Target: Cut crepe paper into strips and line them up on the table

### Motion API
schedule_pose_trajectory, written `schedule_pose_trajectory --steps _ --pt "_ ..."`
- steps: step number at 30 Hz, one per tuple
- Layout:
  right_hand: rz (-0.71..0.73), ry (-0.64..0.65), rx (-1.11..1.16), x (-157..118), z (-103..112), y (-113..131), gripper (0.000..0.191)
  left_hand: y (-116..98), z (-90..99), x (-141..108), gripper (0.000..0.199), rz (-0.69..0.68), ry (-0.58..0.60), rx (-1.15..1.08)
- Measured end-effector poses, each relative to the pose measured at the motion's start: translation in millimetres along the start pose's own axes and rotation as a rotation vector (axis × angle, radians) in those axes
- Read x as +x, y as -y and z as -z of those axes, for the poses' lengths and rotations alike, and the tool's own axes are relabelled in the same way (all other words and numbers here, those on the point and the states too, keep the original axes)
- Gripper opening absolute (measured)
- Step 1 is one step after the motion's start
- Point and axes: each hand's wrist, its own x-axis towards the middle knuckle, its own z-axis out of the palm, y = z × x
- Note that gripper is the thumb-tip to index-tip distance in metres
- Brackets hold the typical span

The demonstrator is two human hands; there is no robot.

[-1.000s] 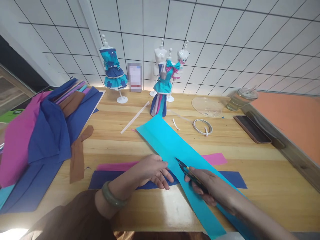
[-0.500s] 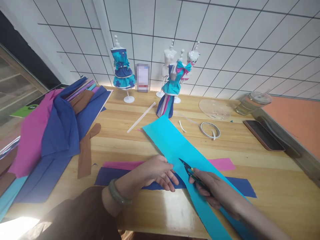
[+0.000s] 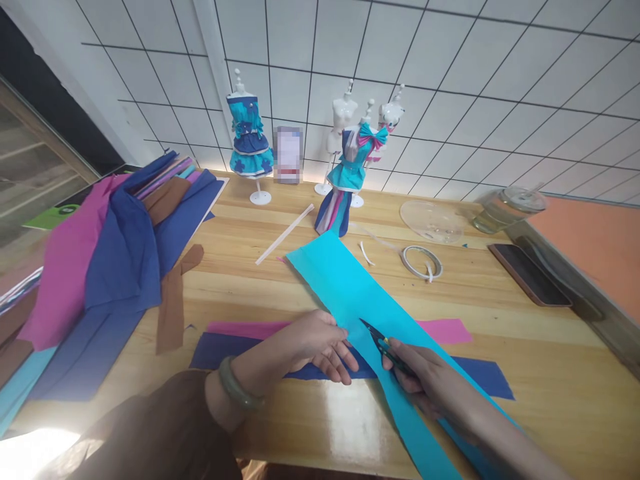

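A long turquoise crepe paper sheet (image 3: 345,273) runs slantwise from the middle of the table down to the near right, with a cut splitting its lower part into two strips. My left hand (image 3: 325,343) pinches its left edge between thumb and forefinger, the other fingers loosely curled below. Dark-handled scissors (image 3: 383,343) are in my right hand (image 3: 425,380), their blades at the upper end of the cut. Whether the blades are fully closed I cannot make out. Underneath lie a navy strip (image 3: 483,377) and a pink strip (image 3: 445,330), both partly hidden.
Dressed mini mannequins (image 3: 250,143) (image 3: 350,167) stand by the tiled wall near a blurred upright card (image 3: 289,155). Folded coloured paper (image 3: 120,247) is piled at left. A tape roll (image 3: 421,263), a clear lid (image 3: 433,220), a lidded cup (image 3: 510,208) and a phone (image 3: 530,273) lie right.
The view has shifted very slightly. My hands, the scissors and the turquoise sheet keep nearly the same positions; the fingers of my right hand look a little more closed around the handles.
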Motion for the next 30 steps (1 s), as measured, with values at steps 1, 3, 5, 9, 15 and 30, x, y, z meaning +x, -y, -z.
schedule_pose_trajectory --steps 1,3,5,9,15,30 --pt "0.002 -0.003 -0.007 -1.2 -0.8 1.3 0.05 -0.2 -0.1 -0.1 0.025 -0.001 0.008 -0.001" --pt "0.004 -0.009 -0.018 -3.3 -2.2 4.2 0.05 -0.3 -0.3 -0.2 0.024 -0.002 0.016 -0.002" --pt "0.004 -0.017 -0.023 -4.5 -3.2 6.5 0.05 -0.1 -0.5 -0.2 0.019 -0.007 0.011 0.004" --pt "-0.011 -0.006 -0.032 -3.5 -2.8 7.5 0.05 0.8 -0.4 0.7 0.017 -0.001 0.002 0.017" --pt "-0.005 0.002 -0.033 1.6 1.4 2.7 0.05 0.2 -0.1 0.8 0.013 0.006 0.0 0.021" --pt "-0.013 0.013 -0.041 9.3 -4.3 15.3 0.044 -0.3 -1.3 -1.4 0.018 -0.011 0.004 0.009"
